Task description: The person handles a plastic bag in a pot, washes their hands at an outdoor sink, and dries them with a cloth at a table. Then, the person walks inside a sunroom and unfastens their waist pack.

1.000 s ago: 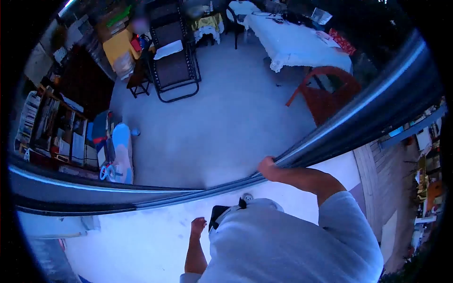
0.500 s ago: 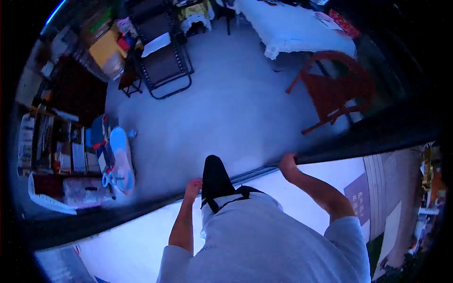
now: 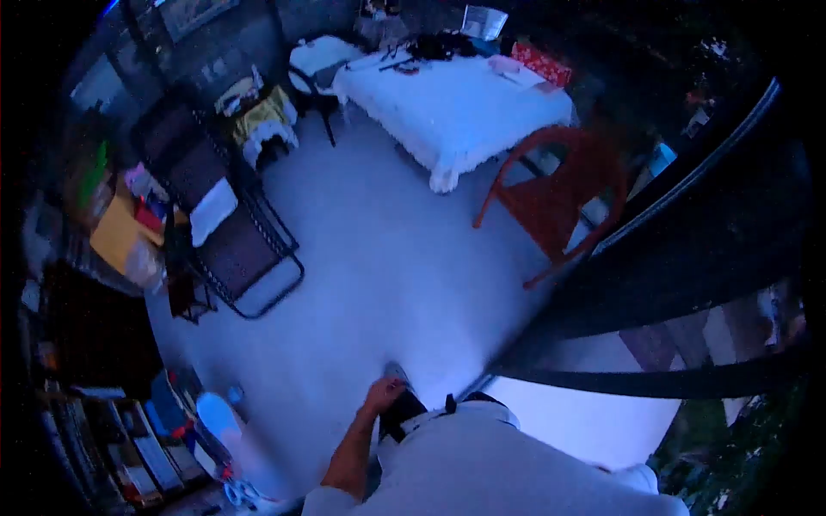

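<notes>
My left hand (image 3: 385,393) hangs in front of my left thigh, above a dark shoe (image 3: 395,371). Its fingers look curled in, and I make out nothing held in them. My right hand is out of sight; only the grey-white right sleeve (image 3: 638,478) shows at my side. Close on the right, a wide dark panel (image 3: 688,284), perhaps a door curtain, slants across the view. I cannot tell whether my right hand touches it.
Ahead, a table with a white cloth (image 3: 465,120) stands behind a red-brown armchair (image 3: 551,206). A dark reclining chair (image 3: 245,267) with a white cloth on it is at left. Lower left are a shelf (image 3: 129,447) and a pale blue, board-like object (image 3: 225,426). Pale floor (image 3: 361,258) lies between.
My view has turned and moved into the room. The dark band that crossed at my waist now slants up on the right. My right hand, seen at the band before, is out of view.
</notes>
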### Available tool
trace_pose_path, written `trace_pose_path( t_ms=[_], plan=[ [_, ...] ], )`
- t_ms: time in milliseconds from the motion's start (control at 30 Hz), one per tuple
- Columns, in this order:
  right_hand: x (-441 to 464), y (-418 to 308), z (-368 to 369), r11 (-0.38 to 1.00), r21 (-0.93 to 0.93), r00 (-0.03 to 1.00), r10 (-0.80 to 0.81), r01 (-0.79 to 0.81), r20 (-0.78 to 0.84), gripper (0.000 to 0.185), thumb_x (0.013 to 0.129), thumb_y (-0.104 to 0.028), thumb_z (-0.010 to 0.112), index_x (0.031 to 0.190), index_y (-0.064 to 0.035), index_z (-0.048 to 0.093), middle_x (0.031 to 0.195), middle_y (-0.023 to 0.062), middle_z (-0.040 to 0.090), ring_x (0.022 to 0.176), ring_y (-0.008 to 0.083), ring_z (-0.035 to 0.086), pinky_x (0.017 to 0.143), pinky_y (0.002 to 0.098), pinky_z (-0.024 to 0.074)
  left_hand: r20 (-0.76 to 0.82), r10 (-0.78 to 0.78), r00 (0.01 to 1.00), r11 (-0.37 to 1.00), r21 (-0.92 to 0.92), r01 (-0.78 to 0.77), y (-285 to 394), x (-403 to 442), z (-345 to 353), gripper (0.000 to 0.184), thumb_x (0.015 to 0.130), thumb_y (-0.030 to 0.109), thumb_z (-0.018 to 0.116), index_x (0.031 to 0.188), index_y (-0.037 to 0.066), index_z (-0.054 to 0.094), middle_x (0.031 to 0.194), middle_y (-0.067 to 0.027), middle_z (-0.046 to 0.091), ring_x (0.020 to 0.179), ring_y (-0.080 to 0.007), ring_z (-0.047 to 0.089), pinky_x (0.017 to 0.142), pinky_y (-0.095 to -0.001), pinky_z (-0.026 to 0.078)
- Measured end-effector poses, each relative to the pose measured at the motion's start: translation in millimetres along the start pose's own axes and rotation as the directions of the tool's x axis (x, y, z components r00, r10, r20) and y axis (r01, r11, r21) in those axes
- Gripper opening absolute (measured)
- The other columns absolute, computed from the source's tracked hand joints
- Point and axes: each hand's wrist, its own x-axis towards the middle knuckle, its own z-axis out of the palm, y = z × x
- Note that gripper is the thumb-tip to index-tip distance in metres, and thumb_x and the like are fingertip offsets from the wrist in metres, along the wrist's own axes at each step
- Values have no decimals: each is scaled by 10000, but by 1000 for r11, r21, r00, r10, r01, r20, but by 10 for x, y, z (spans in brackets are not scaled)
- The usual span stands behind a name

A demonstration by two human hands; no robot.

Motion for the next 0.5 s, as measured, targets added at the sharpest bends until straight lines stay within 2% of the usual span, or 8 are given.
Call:
trace_pose_path(
  t_ms=[67,133,233,267,333,400,467,500],
  plan=[
    [40,-264,151,993,61,994,103,-101,-32,257,741,-283,514,922,-111,576,929,96,581,913,222,530,812,352,407,281,177,943,977,-167,-133,627,243,-312,332,769,296,534,985,45,557,907,-93,586,843,-193,550,755,-319,427],
    [208,-541,205,987,92,989,136,-130,-57,255,740,-281,514,920,-111,576,925,94,582,910,222,531,810,353,408,429,155,890,983,-155,-97,1405,310,-486,335,793,284,520,1020,39,539,931,-72,583,854,-168,539,761,-304,417],
    [415,-1031,206,982,125,985,151,-140,-84,252,738,-278,514,916,-111,578,918,93,583,904,221,532,807,354,410,652,344,676,936,-181,-301,2068,568,-660,311,798,270,522,996,32,551,930,-88,584,847,-173,540,744,-286,413],
    [450,-1239,179,981,134,984,152,-139,-89,251,738,-277,513,914,-111,578,916,92,584,903,221,533,806,355,411,656,335,676,940,-187,-285,2141,636,-711,311,798,270,522,996,32,551,930,-88,584,847,-173,540,744,-286,413],
    [594,-1448,143,978,160,983,150,-132,-105,249,737,-275,513,911,-111,579,912,91,584,899,220,534,803,355,412,807,366,464,899,-177,-402,2128,850,-668,301,796,264,529,981,29,559,913,-92,589,829,-180,545,728,-286,417],
    [705,-1589,112,976,180,983,142,-119,-118,246,736,-273,513,909,-111,580,907,90,585,896,220,535,801,356,413,823,380,421,876,-175,-450,2134,1066,-781,272,798,236,530,980,37,564,881,-92,594,793,-185,548,700,-293,423],
    [819,-1740,52,970,209,982,148,-121,-121,244,734,-271,513,906,-111,581,903,89,586,892,220,536,799,357,415,857,285,429,896,-78,-438,2175,1342,-955,262,796,226,532,982,44,564,866,-100,593,769,-189,545,690,-295,422],
    [875,-1808,19,968,218,982,152,-124,-116,243,734,-270,513,905,-111,581,901,89,587,890,219,537,798,357,415,850,311,426,888,-99,-450,2206,1456,-1044,243,781,235,555,934,47,575,857,-93,581,777,-190,536,685,-291,419]
  ],
)
